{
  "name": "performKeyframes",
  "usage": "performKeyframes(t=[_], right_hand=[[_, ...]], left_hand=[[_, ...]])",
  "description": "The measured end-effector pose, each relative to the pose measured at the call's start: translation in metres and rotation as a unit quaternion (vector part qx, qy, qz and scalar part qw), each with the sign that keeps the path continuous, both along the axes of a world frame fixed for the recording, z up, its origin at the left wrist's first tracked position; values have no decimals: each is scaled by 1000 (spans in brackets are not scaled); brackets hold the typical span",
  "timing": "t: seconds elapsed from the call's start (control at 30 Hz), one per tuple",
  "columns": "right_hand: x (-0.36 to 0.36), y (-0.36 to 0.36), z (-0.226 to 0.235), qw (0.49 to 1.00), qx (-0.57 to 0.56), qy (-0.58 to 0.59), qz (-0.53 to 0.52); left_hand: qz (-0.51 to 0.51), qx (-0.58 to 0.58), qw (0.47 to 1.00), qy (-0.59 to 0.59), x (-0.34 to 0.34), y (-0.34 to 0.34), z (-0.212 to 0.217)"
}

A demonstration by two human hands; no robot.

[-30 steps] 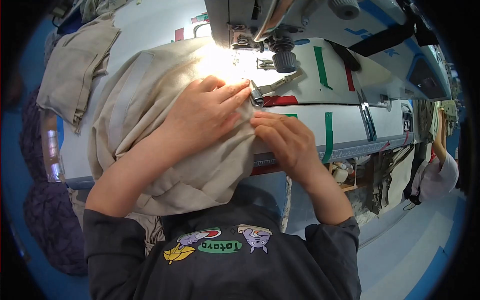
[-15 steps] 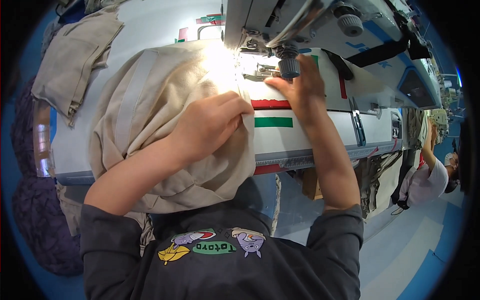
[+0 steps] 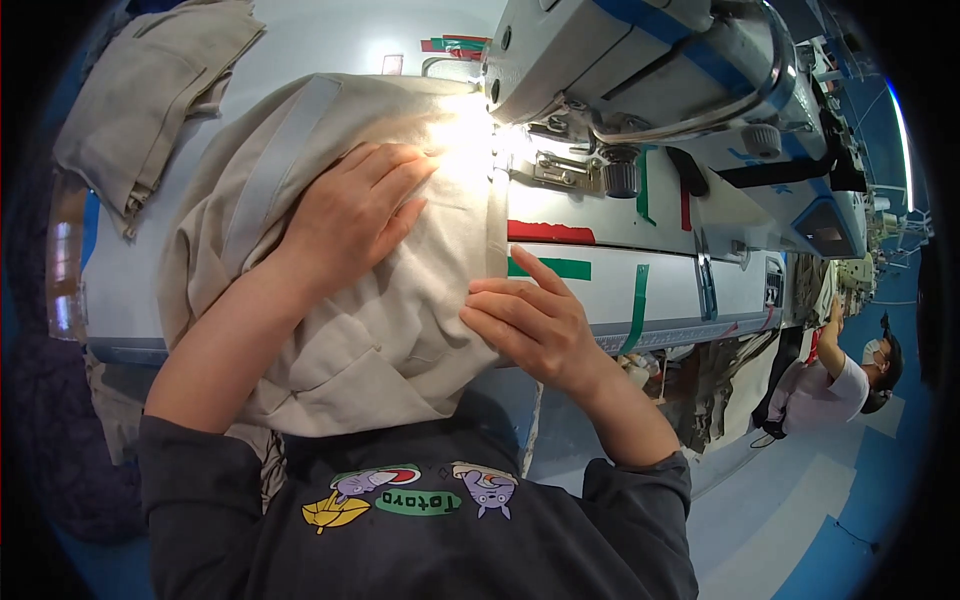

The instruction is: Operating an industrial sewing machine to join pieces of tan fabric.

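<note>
A large beige cloth piece (image 3: 420, 290) with a pale strip sewn on it lies bunched over the sewing machine bed, its right edge running up to the brightly lit needle area. My left hand (image 3: 355, 210) rests flat on top of it, fingers stretched toward the light. At the cloth's right edge, nearer to me, my right hand (image 3: 535, 330) has its fingertips over the border, one finger lifted apart; its thumb is hidden, apparently under the cloth. The sewing machine head (image 3: 640, 90) stands above, and glare hides the needle.
Stacked beige pieces (image 3: 150, 100) lie at the far left. Thread snips (image 3: 707, 275) sit on the right of the bed, beyond red tape (image 3: 550, 232) and green tape (image 3: 640, 300). Another person (image 3: 825, 385) works at the far right.
My right hand has come away from the presser foot area, toward me, to the cloth's edge. My left hand has moved up-left and flattened out on the cloth.
</note>
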State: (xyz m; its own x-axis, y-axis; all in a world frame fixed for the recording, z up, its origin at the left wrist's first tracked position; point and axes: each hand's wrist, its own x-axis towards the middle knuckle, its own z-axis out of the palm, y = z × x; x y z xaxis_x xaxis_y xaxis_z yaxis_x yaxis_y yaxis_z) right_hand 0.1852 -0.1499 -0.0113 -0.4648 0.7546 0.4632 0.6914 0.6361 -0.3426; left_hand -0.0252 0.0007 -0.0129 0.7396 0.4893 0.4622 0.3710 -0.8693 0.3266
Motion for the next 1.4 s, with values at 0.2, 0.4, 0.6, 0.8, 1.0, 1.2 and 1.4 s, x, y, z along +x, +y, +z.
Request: performKeyframes(t=[0.2, 0.4, 0.6, 0.8, 1.0, 1.2, 1.4], right_hand=[[2, 10, -1, 1000, -8, -5, -2], [3, 24, 1, 1000, -6, -11, -25], [3, 30, 0, 999, -13, -4, -50], [3, 30, 0, 998, -26, 7, -57], [4, 29, 0, 998, -33, 13, -57], [4, 31, -1, 998, -36, 24, -53], [4, 32, 2, 997, -45, 22, -52]], left_hand=[[1, -5, 1000, -16, 5, 11, -5], [12, -32, 999, -8, 10, 26, -6], [23, -35, 999, -18, 15, 33, -5], [21, -31, 999, -24, 15, 34, -5], [22, -26, 999, -20, 15, 33, -6], [22, -34, 999, -14, 15, 33, -8], [28, -40, 999, -11, 16, 33, -6]])
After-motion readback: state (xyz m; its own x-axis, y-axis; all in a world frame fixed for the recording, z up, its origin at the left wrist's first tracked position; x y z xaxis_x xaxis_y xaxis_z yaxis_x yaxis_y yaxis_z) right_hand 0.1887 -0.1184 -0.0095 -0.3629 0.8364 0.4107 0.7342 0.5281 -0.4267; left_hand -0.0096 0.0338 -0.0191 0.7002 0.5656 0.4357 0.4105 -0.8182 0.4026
